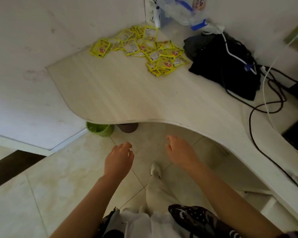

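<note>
Big pale bench (pixel 110 93) with a curved front edge fills the view. At its right side sits a black bag (pixel 230 69), dark cables (pixel 253 117) trailing toward the front. A heap of yellow sachets (pixel 144 47) spreads out at the back corner. Down over the floor tiles, the left hand (pixel 119 160) and right hand (pixel 181 152) hang released, fingers loosely curled, gripping nothing. Under the front edge, left end, a green basket (pixel 100 129) stands just beside a brown pot (pixel 127 127).
</note>
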Available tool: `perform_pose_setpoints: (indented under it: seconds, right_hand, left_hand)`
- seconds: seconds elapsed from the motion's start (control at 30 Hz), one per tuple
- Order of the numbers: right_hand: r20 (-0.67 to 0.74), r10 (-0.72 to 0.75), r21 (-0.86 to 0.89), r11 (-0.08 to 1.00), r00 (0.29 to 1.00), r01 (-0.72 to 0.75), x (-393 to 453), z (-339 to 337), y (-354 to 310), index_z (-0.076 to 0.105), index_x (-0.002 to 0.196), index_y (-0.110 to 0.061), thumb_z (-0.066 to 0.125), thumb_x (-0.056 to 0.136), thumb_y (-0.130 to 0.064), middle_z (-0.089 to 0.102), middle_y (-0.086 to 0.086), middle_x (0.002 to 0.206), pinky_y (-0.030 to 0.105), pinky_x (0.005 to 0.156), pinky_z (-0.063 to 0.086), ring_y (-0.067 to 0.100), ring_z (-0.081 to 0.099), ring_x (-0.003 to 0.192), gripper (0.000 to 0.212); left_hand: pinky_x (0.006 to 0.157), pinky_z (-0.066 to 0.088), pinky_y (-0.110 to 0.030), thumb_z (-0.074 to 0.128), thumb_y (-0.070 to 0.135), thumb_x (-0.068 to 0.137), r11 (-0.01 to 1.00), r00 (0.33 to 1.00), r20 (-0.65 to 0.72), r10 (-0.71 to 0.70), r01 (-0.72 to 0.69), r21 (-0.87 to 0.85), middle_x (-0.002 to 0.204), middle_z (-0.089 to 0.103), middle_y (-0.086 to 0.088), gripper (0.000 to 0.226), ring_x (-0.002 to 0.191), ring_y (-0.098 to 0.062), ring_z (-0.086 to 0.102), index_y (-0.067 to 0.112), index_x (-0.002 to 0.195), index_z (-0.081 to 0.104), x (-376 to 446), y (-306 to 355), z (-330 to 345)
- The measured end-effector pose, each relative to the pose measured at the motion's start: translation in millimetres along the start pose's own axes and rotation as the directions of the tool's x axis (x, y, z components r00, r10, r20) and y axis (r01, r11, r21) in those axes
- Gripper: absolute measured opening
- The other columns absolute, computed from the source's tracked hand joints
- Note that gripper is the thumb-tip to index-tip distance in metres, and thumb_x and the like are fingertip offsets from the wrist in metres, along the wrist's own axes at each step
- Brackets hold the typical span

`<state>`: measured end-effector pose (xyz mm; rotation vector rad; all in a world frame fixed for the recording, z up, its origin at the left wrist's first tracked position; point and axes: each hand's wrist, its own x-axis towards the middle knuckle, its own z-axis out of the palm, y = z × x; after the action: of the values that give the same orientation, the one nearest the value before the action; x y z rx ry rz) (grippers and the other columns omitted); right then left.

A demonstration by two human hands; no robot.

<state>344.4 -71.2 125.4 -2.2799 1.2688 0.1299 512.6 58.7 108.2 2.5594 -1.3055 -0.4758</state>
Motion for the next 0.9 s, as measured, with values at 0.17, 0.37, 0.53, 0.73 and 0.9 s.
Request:
perform_pose_setpoints:
  seconds: [0.17, 0.37, 0.53, 0.73, 0.9]
  right_hand:
    - [0.029, -0.040, -0.003, 0.999, 0.999, 0.040, 67, -32, -1, 0.052, 0.120, -0.009, 0.039, 0.098, -0.020, 0.060, 0.009, 0.113, 0.039, 0.085, 0.049, 0.028, 0.057, 0.106, 0.028]
    - [0.050, -0.042, 0.003, 0.999, 0.998, 0.042, 142, -69, 5, 0.046, 0.132, -0.014, 0.038, 0.099, -0.027, 0.057, 0.005, 0.128, 0.036, 0.092, 0.049, 0.022, 0.054, 0.114, 0.036]
    - [0.041, -0.012, 0.037, 0.999, 0.999, 0.011, 192, -91, 6, 0.047, 0.131, -0.015, 0.038, 0.099, -0.027, 0.058, 0.005, 0.125, 0.036, 0.091, 0.049, 0.021, 0.054, 0.113, 0.035]
    - [0.037, 0.054, 0.060, 0.997, 0.998, -0.056, 250, -111, 5, 0.048, 0.131, -0.014, 0.041, 0.098, -0.027, 0.058, 0.006, 0.124, 0.037, 0.091, 0.049, 0.023, 0.054, 0.114, 0.036]
    - [0.005, 0.127, 0.104, 0.986, 0.992, -0.127, 302, -126, -2, 0.050, 0.128, -0.012, 0.043, 0.098, -0.025, 0.058, 0.009, 0.123, 0.041, 0.091, 0.049, 0.026, 0.054, 0.114, 0.034]
  left_hand:
    - [0.077, 0.048, -0.029, 0.047, 0.026, 0.094, 0.997, 0.999, -0.006, -0.044, 0.044, -0.056, 0.105, 0.066, 0.004, 0.023, 0.100, -0.016, 0.058, 0.021, 0.113, 0.060, 69, 19, -10]
    - [0.079, 0.051, -0.032, 0.046, 0.025, 0.095, 0.996, 1.000, 0.014, -0.018, 0.019, -0.083, 0.105, 0.067, 0.004, 0.024, 0.100, -0.015, 0.058, 0.019, 0.113, 0.061, 147, 46, -19]
    - [0.080, 0.051, -0.032, 0.044, 0.026, 0.096, 0.996, 0.999, 0.041, -0.021, 0.024, -0.085, 0.107, 0.066, 0.005, 0.025, 0.100, -0.015, 0.057, 0.021, 0.116, 0.059, 203, 59, -25]
    - [0.081, 0.050, -0.033, 0.042, 0.026, 0.096, 0.998, 0.994, 0.104, 0.015, -0.008, -0.067, 0.112, 0.064, 0.003, 0.028, 0.107, -0.017, 0.055, 0.022, 0.121, 0.054, 273, 66, -37]
    - [0.083, 0.050, -0.036, 0.043, 0.026, 0.095, 0.995, 0.987, 0.133, 0.087, -0.080, -0.058, 0.113, 0.064, 0.003, 0.028, 0.110, -0.019, 0.054, 0.022, 0.121, 0.054, 343, 73, -51]
